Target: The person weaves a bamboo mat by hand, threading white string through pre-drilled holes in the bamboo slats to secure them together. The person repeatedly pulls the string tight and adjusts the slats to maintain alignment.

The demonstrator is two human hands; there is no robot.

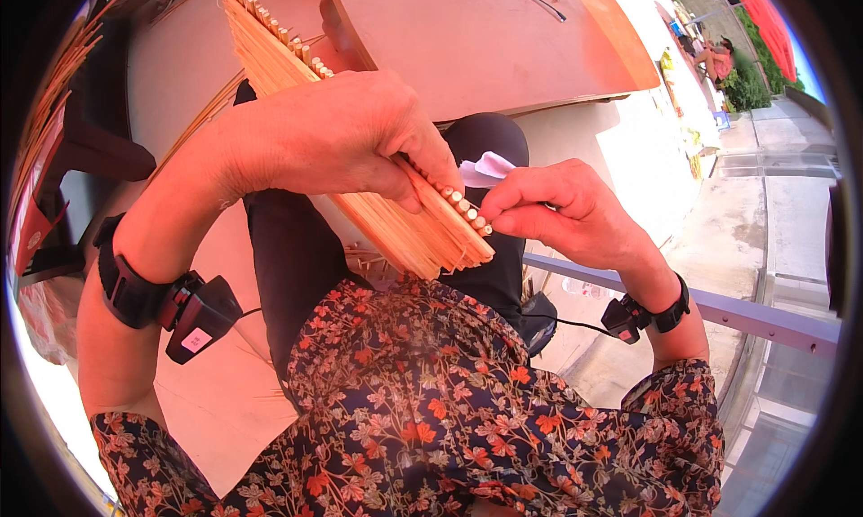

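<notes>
A flat panel of pale straw-like stalks (382, 225), laid side by side, slants over my lap from upper left to lower right. Round cut stalk ends (471, 213) stick up in a row along its far edge. My left hand (360, 139) clasps the panel across its middle, thumb on the near face and fingers over the far edge. At the panel's right corner, the thumb and forefinger of my right hand (571, 211) pinch together against the last stalk ends. What lies between those fingertips is too small to tell. A pale pink scrap (488, 169) shows just behind, between my hands.
Beyond my knees stands a low table (503, 49) with a thin black cable (539, 0) on it. A dark chair-like piece (99, 153) and loose stalks (54, 103) are at left. At right runs a metal rail (728, 312); another person (716, 61) sits far off.
</notes>
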